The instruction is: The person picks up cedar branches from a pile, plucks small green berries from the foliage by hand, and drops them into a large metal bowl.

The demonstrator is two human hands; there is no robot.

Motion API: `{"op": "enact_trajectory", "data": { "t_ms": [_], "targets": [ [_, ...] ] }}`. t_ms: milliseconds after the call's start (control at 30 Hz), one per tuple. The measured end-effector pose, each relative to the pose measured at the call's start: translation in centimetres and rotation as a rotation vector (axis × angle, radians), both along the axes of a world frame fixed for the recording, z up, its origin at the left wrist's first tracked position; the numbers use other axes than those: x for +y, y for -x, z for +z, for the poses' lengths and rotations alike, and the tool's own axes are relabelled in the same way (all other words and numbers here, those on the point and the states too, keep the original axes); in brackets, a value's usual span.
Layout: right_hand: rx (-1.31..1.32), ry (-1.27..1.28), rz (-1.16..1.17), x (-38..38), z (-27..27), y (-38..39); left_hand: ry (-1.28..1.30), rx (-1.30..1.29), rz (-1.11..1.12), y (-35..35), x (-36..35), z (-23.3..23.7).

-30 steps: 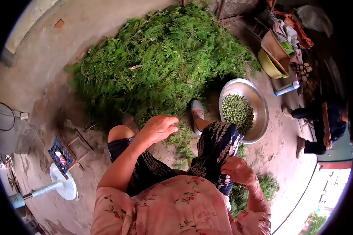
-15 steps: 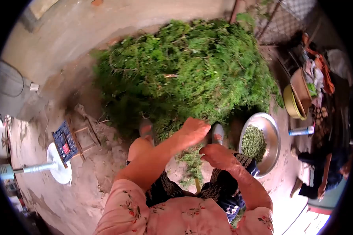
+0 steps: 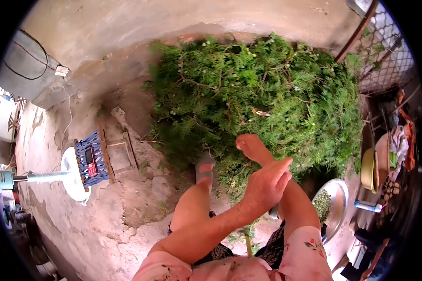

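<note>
My left hand (image 3: 266, 187) lies across my right forearm (image 3: 295, 199), its fingers stretched out and slightly apart, with nothing seen in it. Beyond it, my right hand (image 3: 254, 147) is held out over the near edge of a big heap of green leafy branches (image 3: 267, 89). The fingers of my right hand look curled in, and no held thing shows. Below my hands, some loose green sprigs (image 3: 248, 230) lie on the ground between my legs. A wide metal basin (image 3: 341, 206) stands to my right, with small green pods or seed cones (image 3: 321, 206) in it.
To the left are a small folding stool (image 3: 111, 157) with a woven seat, a red and black device (image 3: 90, 161) on it, and a white fan-like stand (image 3: 72, 175). A wall (image 3: 183, 18) rises behind the heap. At right are a yellow tub (image 3: 369, 171), a blue-white can (image 3: 368, 206) and another person's arm (image 3: 376, 260).
The view has turned left. My left hand has come onto my right forearm, and my right hand has reached forward past it toward the heap.
</note>
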State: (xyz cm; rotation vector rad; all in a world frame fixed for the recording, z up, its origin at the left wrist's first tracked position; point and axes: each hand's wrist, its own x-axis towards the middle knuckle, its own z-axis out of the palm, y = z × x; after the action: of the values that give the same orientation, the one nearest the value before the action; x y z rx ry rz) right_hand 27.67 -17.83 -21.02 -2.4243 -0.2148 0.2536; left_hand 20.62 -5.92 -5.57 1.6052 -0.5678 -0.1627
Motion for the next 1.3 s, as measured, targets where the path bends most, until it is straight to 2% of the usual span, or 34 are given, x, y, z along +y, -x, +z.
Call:
{"op": "enact_trajectory", "data": {
  "t_ms": [33,133,200,300,367,467,500,533,633,667,700,767,800,833,900,933,967,1033,1167,1233,1300],
  "targets": [
    [-0.096,0.009,-0.005,1.3,-0.3,-2.1,-0.006,0.003,0.013,-0.4,0.5,0.2],
    [-0.042,0.054,-0.109,5.0,-0.8,-8.6,0.017,0.192,0.099,-1.4,1.9,0.8],
    [-0.03,0.063,-0.133,6.5,-1.0,-12.0,0.039,0.207,0.131,-1.8,2.7,0.9],
    [-0.15,0.124,-0.099,7.8,-2.4,-16.6,0.062,0.217,0.181,-2.7,3.9,1.1],
    [0.025,0.083,-0.21,7.8,-3.0,-18.4,0.114,0.265,0.267,-3.2,4.3,1.0],
    [0.177,0.158,-0.211,7.9,-2.9,-18.9,0.174,0.301,0.282,-3.7,4.6,1.0],
    [0.257,0.206,-0.213,7.8,-2.8,-18.6,0.176,0.308,0.284,-3.6,4.6,1.1],
    [0.092,0.257,-0.284,7.8,-4.5,-17.8,0.172,0.307,0.273,-3.6,4.5,1.1],
    [0.183,0.354,-0.381,7.6,-0.6,-16.8,0.139,0.337,0.234,-3.4,4.4,1.3],
    [-0.184,0.291,-0.422,6.9,-0.4,-15.7,0.107,0.362,0.209,-3.3,4.4,1.3],
    [-0.183,0.305,-0.426,5.6,0.2,-14.9,0.119,0.367,0.201,-3.2,4.2,1.2],
    [-0.211,0.029,-0.527,3.0,2.7,-13.4,0.166,0.456,0.168,-3.0,3.9,0.8],
    [-0.341,-0.071,-0.564,1.8,3.9,-12.4,0.266,0.552,0.161,-2.8,3.6,0.3],
    [-0.357,-0.054,-0.576,0.8,5.4,-11.4,0.28,0.545,0.139,-2.9,3.4,0.4],
    [-0.282,-0.246,-0.743,-1.1,9.3,-8.4,0.477,0.723,0.149,-3.0,3.4,0.8],
    [-0.222,-0.363,-0.77,-2.1,11.0,-6.9,0.483,0.722,0.115,-2.9,3.2,0.9],
    [-0.241,-0.351,-0.793,-2.7,12.9,-5.3,0.506,0.816,0.114,-2.9,3.0,1.0],
    [-0.184,-0.635,-0.891,-3.5,16.4,-2.0,0.521,0.915,0.085,-2.3,2.3,0.7],
    [-0.317,-0.765,-0.934,-6.0,19.3,3.5,0.385,0.998,0.003,-0.5,-0.3,-0.5],
    [-0.352,-0.759,-0.964,-6.7,19.7,6.0,0.238,1.019,-0.231,0.8,-1.8,-0.1],
    [-0.421,-0.699,-1.017,-6.6,20.0,8.2,0.254,0.944,-0.279,2.6,-3.4,0.3]
  ]
}}
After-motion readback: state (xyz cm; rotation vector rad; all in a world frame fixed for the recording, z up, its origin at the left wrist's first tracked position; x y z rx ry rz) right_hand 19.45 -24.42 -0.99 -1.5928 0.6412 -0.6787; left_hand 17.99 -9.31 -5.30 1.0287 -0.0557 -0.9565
